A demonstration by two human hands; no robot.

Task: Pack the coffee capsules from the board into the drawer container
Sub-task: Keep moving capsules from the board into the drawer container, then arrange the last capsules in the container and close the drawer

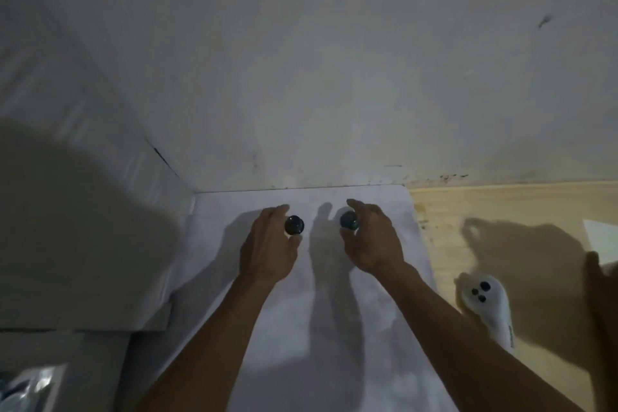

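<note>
White wall (334,60) rises behind a pale wooden table (501,227), on which a white board (334,361) lies with its far edge against the wall. Left hand (267,251): thumb and fingers closed around a dark coffee capsule (294,225), held near the board's far edge, left of centre. Right hand (374,241): thumb and fingers likewise clamped on a second dark capsule (348,220), just beside the first but apart from it, also near the far edge. Whether either capsule touches the board cannot be told. Both forearms extend from the near edge across the board, casting shadows on it. At the board's left edge stands a large white box (83,211); in the near left corner of the view lies a shiny plastic-wrapped item (26,385), blurred. On the table to the right of the board rests a white handheld controller (485,301) with three dark buttons. The drawer container cannot be identified.
</note>
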